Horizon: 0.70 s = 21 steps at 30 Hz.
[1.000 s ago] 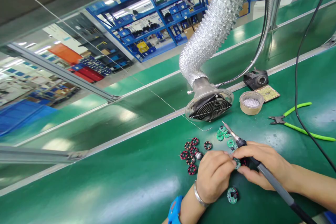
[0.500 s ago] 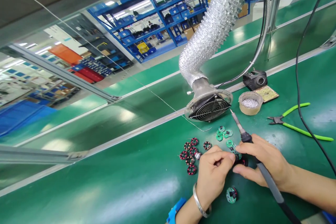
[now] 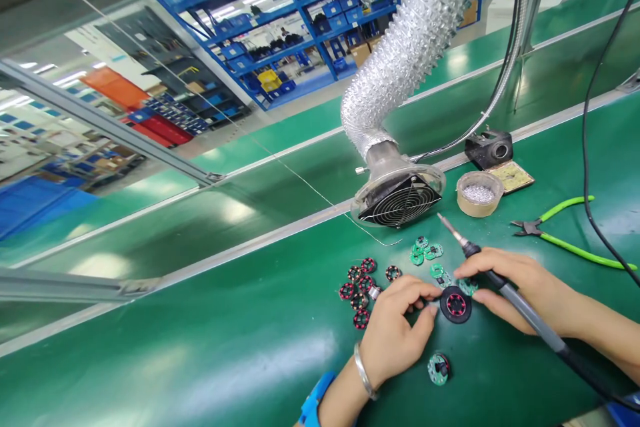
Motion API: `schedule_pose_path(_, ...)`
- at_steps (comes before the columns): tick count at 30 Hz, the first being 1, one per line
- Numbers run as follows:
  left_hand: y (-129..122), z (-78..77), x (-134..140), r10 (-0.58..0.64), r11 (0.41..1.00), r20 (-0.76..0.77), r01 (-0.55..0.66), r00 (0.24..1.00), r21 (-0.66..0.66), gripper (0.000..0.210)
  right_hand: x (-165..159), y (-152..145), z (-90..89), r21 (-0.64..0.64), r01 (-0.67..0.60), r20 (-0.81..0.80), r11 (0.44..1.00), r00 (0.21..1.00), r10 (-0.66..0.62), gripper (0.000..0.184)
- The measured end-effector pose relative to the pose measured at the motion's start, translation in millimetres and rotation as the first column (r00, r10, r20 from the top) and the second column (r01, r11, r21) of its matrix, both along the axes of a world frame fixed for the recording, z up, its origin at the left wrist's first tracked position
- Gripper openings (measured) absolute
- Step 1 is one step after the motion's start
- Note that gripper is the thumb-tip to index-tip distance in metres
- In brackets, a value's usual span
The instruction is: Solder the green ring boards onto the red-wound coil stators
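Held in the right hand (image 3: pixel 537 287), a grey-and-black, pen-shaped soldering iron (image 3: pixel 530 315) is pointing its metal tip away from the body. The left hand (image 3: pixel 397 327) is standing open, thumb and forefinger parted beside a black round disc with a pink-red ringed centre (image 3: pixel 456 305); whether a fingertip is touching it, one cannot tell. The disc is showing between the hands. Good practice would be steadying it by its rim while keeping skin off the tip. Small green circuit boards (image 3: pixel 429 254) are crowding the far side; red-and-copper wound rings (image 3: pixel 359 301) are lying just beyond the left hand. Broader room is stretching leftward across the glossy green worktop (image 3: pixel 225 360), which a silver metal strip (image 3: pixel 250 249) is edging.
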<state>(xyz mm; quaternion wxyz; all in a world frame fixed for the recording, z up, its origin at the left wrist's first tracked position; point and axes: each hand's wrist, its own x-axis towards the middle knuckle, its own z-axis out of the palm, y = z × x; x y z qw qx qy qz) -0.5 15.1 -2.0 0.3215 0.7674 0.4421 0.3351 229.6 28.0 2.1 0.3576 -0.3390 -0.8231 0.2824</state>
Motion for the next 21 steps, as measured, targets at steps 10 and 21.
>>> schedule_pose_path(10,5,-16.9,-8,-0.197,0.98,0.052,0.196,0.979,0.024,0.007,-12,-2,-6.8,-0.125,-0.233,0.014,0.964,0.972,0.237,0.035)
schedule_pose_path(21,4,-14.2,-2,-0.158,0.975,0.105,0.172,0.982,-0.143,0.005,-14,-4,-8.5,0.002,-0.204,0.011,0.979,0.979,0.204,0.039)
